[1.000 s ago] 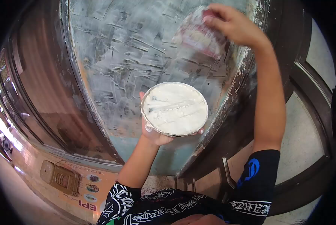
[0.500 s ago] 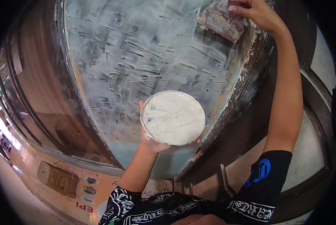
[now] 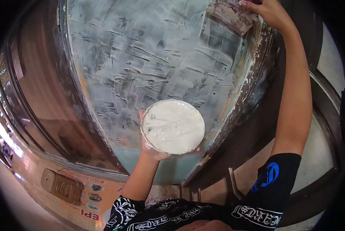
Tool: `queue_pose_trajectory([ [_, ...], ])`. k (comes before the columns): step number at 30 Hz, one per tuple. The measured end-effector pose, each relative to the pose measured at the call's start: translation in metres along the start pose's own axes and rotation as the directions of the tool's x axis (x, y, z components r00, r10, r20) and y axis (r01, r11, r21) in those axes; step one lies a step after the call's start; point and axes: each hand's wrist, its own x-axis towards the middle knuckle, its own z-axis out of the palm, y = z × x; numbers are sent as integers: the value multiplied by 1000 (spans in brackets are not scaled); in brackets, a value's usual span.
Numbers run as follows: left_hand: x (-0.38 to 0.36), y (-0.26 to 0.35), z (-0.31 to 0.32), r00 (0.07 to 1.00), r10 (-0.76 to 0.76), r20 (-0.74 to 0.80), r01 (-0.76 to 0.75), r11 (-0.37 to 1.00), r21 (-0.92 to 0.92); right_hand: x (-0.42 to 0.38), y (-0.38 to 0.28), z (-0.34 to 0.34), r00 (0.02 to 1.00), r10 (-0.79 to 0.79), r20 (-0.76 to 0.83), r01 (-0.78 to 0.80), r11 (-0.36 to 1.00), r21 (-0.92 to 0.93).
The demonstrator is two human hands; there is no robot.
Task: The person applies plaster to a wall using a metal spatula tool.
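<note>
Putty-smeared panel [image 3: 149,57] leaves me open room leftward; my right hand [image 3: 270,13] grips the scraper [image 3: 232,15] at its right edge. My left hand [image 3: 151,148] cups the putty bowl [image 3: 172,126], lower than before.

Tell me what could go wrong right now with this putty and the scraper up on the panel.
The round tin, heaped with white putty, rests only on the left hand from below; a tilt could spill it. The right hand presses the scraper near the panel's flaking edge, so it may catch and chip loose paint. The arm is stretched high, which could leave uneven ridges.
</note>
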Motion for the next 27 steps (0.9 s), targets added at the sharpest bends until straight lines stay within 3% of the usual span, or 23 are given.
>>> queue_pose_trajectory([
  [1, -3, 2, 2, 993, -27, 113, 34, 997, -63, -3, -4, 2, 998, 28, 57, -31, 998, 54],
  [3, -9, 5, 5, 999, -40, 25, 42, 995, -89, -8, -8, 9, 982, 72, 173, -99, 983, 153],
  [4, -11, 6, 7, 999, -38, -22, 33, 981, -189, -6, -2, 20, 981, -95, 170, 85, 994, 65],
  [5, -13, 6, 8, 997, -41, -70, 20, 958, -286, -3, 3, 21, 980, -87, 182, 115, 982, -147],
  [6, -16, 9, 3, 997, -44, -61, 32, 982, -185, -1, -2, 18, 992, -15, 127, 21, 998, -51],
  [8, -21, 9, 1, 996, -55, -64, 42, 979, -198, -3, -12, 3, 987, 155, -52, -151, 986, 78],
  [9, -22, 9, 0, 996, -59, -69, 43, 976, -215, 4, -5, -3, 989, 149, -26, -145, 985, 97],
  [10, -24, 10, -3, 999, -44, -23, 43, 998, -43, -1, 3, -4, 994, 102, -31, -95, 977, 192],
  [11, -26, 8, -3, 999, -46, -23, 45, 998, -49, -7, 10, -3, 998, 56, -36, -43, 957, 285],
  [13, -28, 3, 0, 999, -24, 37, 28, 992, -120, -3, 29, 15, 966, -193, 170, 191, 981, 25],
  [14, -28, 1, -2, 1000, -21, -3, 20, 996, -83, -10, 31, 29, 962, -65, 264, 40, 994, 99],
  [15, -28, -2, -3, 1000, -15, 0, 14, 996, -83, -18, 25, 43, 948, -246, 201, 254, 967, -16],
  [17, -26, -7, -4, 996, -5, 85, 10, 998, -67, -13, 12, 46, 970, -109, 218, 146, 976, -161],
  [18, -26, -9, -4, 999, 10, 39, -7, 997, -80, -6, 21, 40, 970, -117, 213, 153, 975, -161],
  [20, -25, -10, -5, 1000, 24, 15, -24, 998, -56, 15, 46, 25, 972, -188, -139, 188, 982, -15],
  [21, -25, -10, -7, 999, 35, -15, -36, 999, -41, 9, 14, 3, 995, 86, -46, -76, 979, 187],
  [23, -28, -10, -8, 998, 51, 21, -51, 999, -8, 6, 15, -9, 995, 93, -24, -81, 948, 309],
  [24, -29, -10, -6, 994, 94, -63, -92, 995, 41, 5, 19, -4, 996, 88, -20, -77, 947, 311],
  [26, -29, -10, -4, 972, 147, -186, -122, 983, 138, 1, 30, 17, 957, -141, 254, 99, 981, 168],
  [27, -29, -9, -5, 970, 152, -188, -127, 982, 139, -11, 17, 30, 949, -231, 213, 232, 973, 19],
])
